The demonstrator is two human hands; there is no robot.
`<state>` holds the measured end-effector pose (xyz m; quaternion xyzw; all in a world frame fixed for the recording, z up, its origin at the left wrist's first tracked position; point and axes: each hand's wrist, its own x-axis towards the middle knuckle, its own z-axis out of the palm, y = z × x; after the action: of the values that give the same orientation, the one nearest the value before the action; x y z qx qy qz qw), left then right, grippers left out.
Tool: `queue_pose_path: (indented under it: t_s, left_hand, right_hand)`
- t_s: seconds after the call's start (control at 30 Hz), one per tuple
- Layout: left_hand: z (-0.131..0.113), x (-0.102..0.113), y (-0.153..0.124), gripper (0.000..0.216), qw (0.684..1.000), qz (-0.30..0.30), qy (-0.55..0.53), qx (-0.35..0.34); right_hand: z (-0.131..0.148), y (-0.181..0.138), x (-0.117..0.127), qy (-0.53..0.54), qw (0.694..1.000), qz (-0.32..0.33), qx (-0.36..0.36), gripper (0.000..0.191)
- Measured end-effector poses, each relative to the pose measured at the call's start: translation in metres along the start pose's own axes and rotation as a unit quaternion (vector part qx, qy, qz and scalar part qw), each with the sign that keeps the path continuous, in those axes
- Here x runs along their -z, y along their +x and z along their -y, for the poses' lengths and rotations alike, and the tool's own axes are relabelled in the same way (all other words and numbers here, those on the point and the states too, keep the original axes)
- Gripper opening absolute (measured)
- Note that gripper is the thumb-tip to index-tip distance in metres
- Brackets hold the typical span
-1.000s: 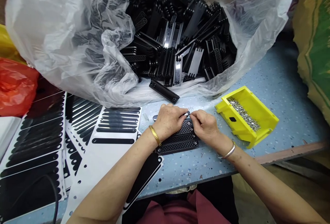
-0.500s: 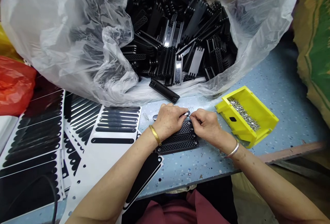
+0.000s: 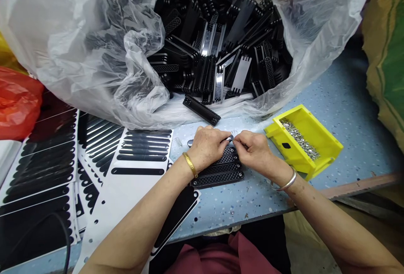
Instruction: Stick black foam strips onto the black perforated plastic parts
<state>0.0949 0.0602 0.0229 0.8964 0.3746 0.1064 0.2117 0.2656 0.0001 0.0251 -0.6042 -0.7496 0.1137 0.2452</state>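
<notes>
My left hand [image 3: 206,147], with a gold bracelet at the wrist, lies closed over a glossy black strip [image 3: 190,143] on top of a black plastic piece; its thumb and forefinger press near the strip's right end. My right hand [image 3: 255,151] is closed in a pinch at that same end, and whatever its fingertips hold is too small to make out. Below both hands, several black textured plastic pieces [image 3: 217,179] lie side by side, with small metal rings in their ends. Part of the row is hidden under my left hand.
A large clear plastic bag [image 3: 94,55] full of black plastic pieces [image 3: 192,72] stands behind. One loose piece [image 3: 201,110] lies at its front. Right is a yellow bin [image 3: 325,143] of small metal rings [image 3: 299,139]; left are sheets of black stickers [image 3: 142,145] and a red bag [image 3: 19,103].
Both hands stay at the strip's right end with almost no movement. The whole view has shifted very slightly.
</notes>
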Motion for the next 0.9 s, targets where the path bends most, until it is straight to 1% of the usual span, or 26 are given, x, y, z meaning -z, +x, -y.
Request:
queue_pose_path:
  t_s: [0.13, 0.23, 0.3, 0.37, 0.43, 0.53, 0.67, 0.77, 0.9]
  left_hand:
    - [0.000, 0.000, 0.001, 0.020, 1.000, 0.002, 0.003, -0.002]
    - [0.000, 0.001, 0.001, 0.020, 1.000, 0.008, 0.017, -0.003]
    - [0.000, 0.001, 0.002, 0.020, 1.000, 0.014, 0.022, -0.003]
    - [0.000, 0.001, 0.002, 0.020, 1.000, 0.018, 0.021, -0.003]
    - [0.000, 0.001, 0.002, 0.021, 1.000, 0.015, 0.014, -0.003]
    - [0.000, 0.001, 0.001, 0.021, 1.000, 0.007, -0.005, -0.006]
    - [0.000, 0.000, 0.001, 0.021, 1.000, 0.003, -0.015, 0.002]
    - [0.000, 0.000, 0.001, 0.021, 1.000, 0.004, -0.010, 0.003]
    - [0.000, 0.001, 0.001, 0.021, 1.000, 0.002, -0.007, 0.000]
  right_hand:
    - [0.001, 0.016, 0.011, 0.006, 0.996, 0.084, -0.020, 0.021]
    - [0.002, 0.034, 0.018, 0.008, 0.988, 0.151, -0.018, 0.023]
    - [0.004, 0.043, 0.021, 0.008, 0.983, 0.185, -0.017, 0.022]
    - [0.008, 0.046, 0.021, -0.003, 0.979, 0.205, -0.016, 0.021]
    - [0.011, 0.040, 0.019, -0.034, 0.980, 0.194, -0.003, 0.020]
    - [0.014, 0.020, 0.009, -0.102, 0.986, 0.125, 0.032, 0.017]
    - [0.013, -0.003, -0.006, -0.164, 0.984, 0.044, 0.054, 0.020]
    - [0.011, -0.006, -0.010, -0.166, 0.984, 0.020, 0.057, 0.020]
    - [0.007, -0.002, -0.003, -0.139, 0.989, 0.013, 0.041, 0.020]
